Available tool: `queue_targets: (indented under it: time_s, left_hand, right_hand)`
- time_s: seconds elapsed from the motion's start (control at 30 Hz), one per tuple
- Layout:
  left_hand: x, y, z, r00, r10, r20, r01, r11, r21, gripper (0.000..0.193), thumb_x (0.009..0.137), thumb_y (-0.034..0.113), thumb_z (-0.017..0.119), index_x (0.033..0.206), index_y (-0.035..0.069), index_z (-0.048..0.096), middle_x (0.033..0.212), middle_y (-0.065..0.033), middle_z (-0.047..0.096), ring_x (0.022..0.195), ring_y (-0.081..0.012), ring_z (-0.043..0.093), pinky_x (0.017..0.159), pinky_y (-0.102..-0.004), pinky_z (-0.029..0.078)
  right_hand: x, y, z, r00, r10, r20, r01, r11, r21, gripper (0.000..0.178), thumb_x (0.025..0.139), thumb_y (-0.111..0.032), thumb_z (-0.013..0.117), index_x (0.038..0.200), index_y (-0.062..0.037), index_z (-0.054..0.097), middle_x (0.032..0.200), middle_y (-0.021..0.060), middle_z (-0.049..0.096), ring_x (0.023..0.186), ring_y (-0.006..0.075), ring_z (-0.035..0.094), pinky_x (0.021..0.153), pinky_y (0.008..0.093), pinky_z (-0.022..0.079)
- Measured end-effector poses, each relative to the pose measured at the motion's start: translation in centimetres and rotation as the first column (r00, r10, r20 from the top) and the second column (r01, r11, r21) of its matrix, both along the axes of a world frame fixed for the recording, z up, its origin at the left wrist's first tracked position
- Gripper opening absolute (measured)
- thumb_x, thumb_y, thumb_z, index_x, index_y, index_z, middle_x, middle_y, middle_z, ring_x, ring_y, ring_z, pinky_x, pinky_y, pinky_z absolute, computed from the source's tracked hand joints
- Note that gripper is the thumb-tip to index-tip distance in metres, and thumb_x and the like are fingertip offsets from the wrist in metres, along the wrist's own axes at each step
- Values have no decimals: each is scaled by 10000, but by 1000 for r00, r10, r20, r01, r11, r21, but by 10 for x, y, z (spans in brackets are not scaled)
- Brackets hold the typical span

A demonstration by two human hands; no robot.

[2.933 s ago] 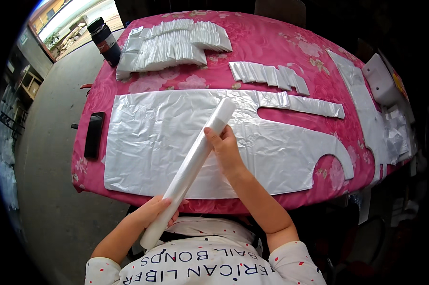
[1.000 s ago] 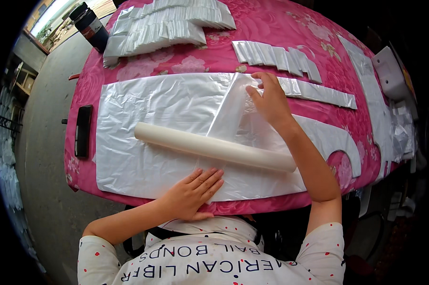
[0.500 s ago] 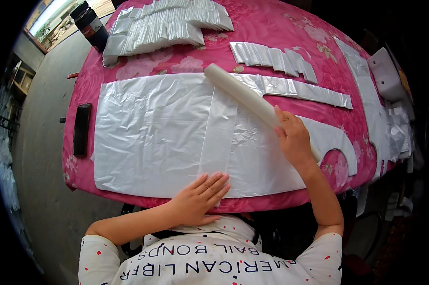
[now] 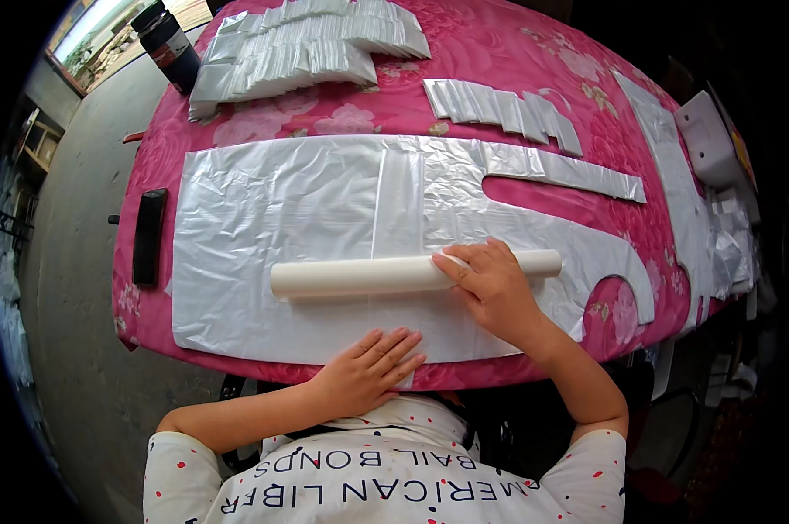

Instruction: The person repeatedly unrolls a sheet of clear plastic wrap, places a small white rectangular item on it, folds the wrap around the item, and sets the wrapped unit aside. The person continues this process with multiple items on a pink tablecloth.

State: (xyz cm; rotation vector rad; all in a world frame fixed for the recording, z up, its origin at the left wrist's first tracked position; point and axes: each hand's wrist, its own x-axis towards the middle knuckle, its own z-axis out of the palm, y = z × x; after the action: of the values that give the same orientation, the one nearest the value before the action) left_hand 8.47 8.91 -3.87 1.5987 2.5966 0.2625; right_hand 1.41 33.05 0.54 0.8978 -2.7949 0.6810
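Note:
A translucent white plastic bag (image 4: 264, 210) with cut-out handles at its right end lies flat on the table before me, its film wrinkled. A slightly different strip of film (image 4: 399, 205) runs across its middle from far to near edge. Across the bag's nearer half lies a long white tube (image 4: 351, 276), nearly level with the table's front edge. My right hand (image 4: 490, 284) is closed over the tube right of its middle. At the near edge, my left hand (image 4: 368, 371) rests flat on the bag with fingers stretched out, holding nothing.
Stacks of folded plastic bags (image 4: 298, 61) fill the far left of the pink floral tablecloth (image 4: 517, 44). A shorter row of folded bags (image 4: 499, 109) lies at far centre. A black phone-like object (image 4: 149, 237), a dark jar (image 4: 168, 48) and more bags (image 4: 674, 175) sit around the edges.
My right hand has brought the tube toward me and turned it from a steep slant to nearly level. It left the handle end and lies over the bag's near half. My left hand stays put.

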Motion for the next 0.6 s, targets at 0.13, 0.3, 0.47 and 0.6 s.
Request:
queue_targets:
  time_s: [0.13,0.3,0.47,0.6]
  left_hand:
    - [-17,-5,14,986,-120,118,119,993,9,635,814,408,545,1337,87,381,1428,-132,307,1328,-280,279,1079,-419,229]
    - [-41,-21,22,944,-290,157,285,957,54,555,837,305,522,1307,40,395,1397,-140,354,1294,-256,345,1061,-380,290]
    - [-51,-27,15,947,-322,-8,320,940,117,431,844,163,470,1248,15,445,1320,-142,448,1218,-246,442,1030,-365,349]
    - [-44,-26,13,959,-280,37,264,936,232,423,815,143,496,1209,-10,478,1285,-154,477,1189,-259,469,1009,-372,380]
  right_hand:
    - [-59,-3,-14,997,-30,-67,23,996,-92,440,731,-37,617,1161,-123,574,1069,64,585,995,262,521,946,441,351]
    - [-116,-10,-16,998,-51,-49,44,991,-123,412,744,-11,589,1150,-76,578,1147,124,561,1057,300,504,958,411,359]
    - [-93,-22,-19,986,-40,-160,8,981,-195,451,715,61,550,1153,-45,569,1226,161,508,1189,329,432,1002,402,349]
    - [-28,-26,-18,941,321,107,-298,936,-186,552,637,98,514,1172,-33,536,1271,152,472,1221,327,404,1002,400,361]
